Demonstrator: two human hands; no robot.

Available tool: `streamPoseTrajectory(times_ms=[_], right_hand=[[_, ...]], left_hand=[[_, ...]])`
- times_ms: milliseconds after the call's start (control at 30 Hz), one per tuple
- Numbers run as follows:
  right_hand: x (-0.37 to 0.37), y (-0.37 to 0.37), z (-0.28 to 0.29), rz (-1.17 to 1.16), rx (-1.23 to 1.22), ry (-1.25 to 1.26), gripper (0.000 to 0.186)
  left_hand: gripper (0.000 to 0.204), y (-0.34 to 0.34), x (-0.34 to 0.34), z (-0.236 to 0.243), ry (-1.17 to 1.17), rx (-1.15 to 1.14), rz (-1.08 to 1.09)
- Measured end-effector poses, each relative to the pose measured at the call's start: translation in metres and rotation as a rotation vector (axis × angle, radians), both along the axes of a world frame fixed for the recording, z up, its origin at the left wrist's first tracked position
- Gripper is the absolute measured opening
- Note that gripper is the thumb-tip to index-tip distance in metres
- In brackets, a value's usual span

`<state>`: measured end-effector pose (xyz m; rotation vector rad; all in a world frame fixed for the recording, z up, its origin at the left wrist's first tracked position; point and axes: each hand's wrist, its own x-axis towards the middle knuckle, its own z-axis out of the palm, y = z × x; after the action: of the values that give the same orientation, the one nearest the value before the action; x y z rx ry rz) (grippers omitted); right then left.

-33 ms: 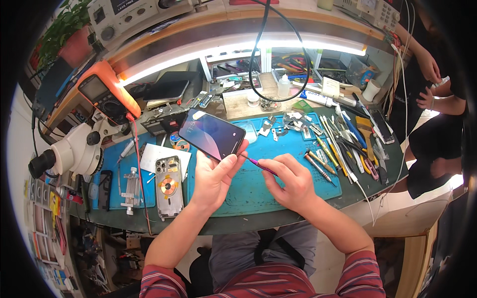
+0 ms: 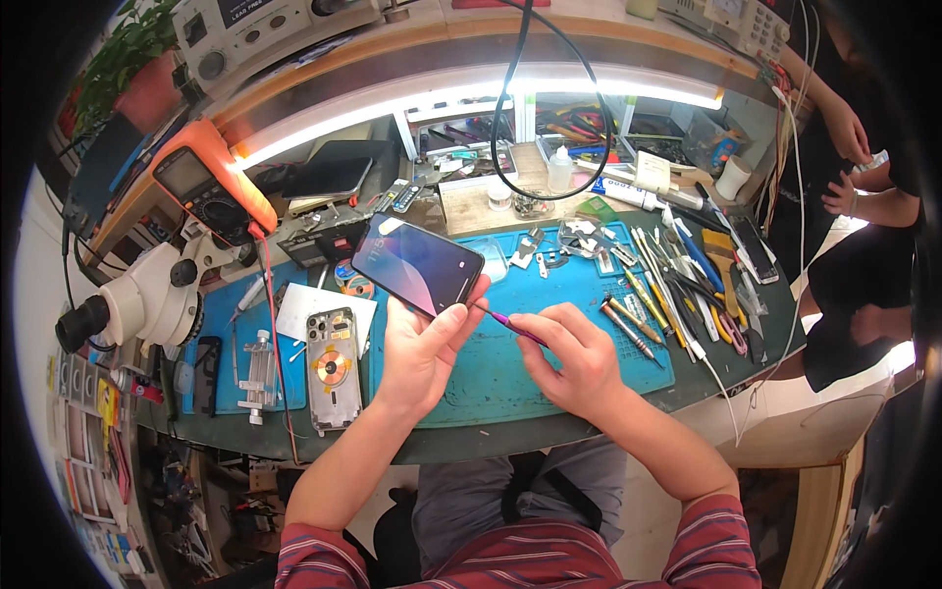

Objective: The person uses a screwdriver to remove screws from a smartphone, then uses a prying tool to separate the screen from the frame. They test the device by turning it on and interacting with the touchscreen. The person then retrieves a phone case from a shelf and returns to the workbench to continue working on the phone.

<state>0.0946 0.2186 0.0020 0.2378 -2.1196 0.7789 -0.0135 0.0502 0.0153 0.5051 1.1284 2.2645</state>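
Note:
My left hand (image 2: 424, 355) grips a smartphone (image 2: 417, 263) by its lower end, thumb along the edge, above the blue work mat (image 2: 471, 388). The phone's screen is lit and faces up. Between the fingers of my right hand (image 2: 574, 358) is a thin screwdriver with a purple handle (image 2: 528, 332). Its tip points at the phone's bottom edge beside my left fingers; whether it sits in a screw is too small to tell. Left of my left forearm lies an opened phone back housing (image 2: 335, 368) with a round copper coil.
A microscope (image 2: 137, 299) and an orange multimeter (image 2: 211, 187) stand at the left. Small metal parts (image 2: 589, 239) lie at the mat's far side. Tweezers, brushes and other tools (image 2: 692, 285) crowd the right. A black cable loop (image 2: 500, 147) hangs overhead. Another person's hands (image 2: 849, 177) are at the far right.

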Motion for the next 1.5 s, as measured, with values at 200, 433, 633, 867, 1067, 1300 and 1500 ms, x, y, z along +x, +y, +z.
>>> streamPoseTrajectory(times_ms=[200,433,633,867,1067,1300,1500], right_hand=[[-0.001,0.0004,-0.0014,-0.01,0.015,0.012,0.03],[-0.0031,0.0025,-0.0081,-0.027,0.061,0.051,0.033],[-0.002,0.0022,-0.0081,-0.019,0.055,0.028,0.033],[-0.0006,-0.0002,-0.0038,-0.004,0.012,0.011,0.033],[-0.0011,-0.0005,-0.0042,0.007,0.006,0.004,0.033],[-0.0011,0.0,-0.0071,-0.006,0.007,0.002,0.033],[-0.0007,0.0008,-0.0048,-0.001,-0.025,-0.019,0.035]], left_hand=[[0.049,0.0013,0.0015,0.0003,-0.021,0.012,0.027],[0.055,0.0029,0.002,-0.0024,0.015,-0.002,0.03],[0.054,0.0033,0.0024,0.0002,0.025,-0.023,0.038],[0.053,0.0003,0.0009,-0.0008,0.012,0.003,0.018],[0.053,-0.0008,0.0027,0.0016,0.04,-0.006,0.022],[0.053,0.0001,0.0036,0.0011,0.021,-0.012,0.027],[0.055,0.0032,0.0051,-0.0016,0.105,-0.018,0.087]])
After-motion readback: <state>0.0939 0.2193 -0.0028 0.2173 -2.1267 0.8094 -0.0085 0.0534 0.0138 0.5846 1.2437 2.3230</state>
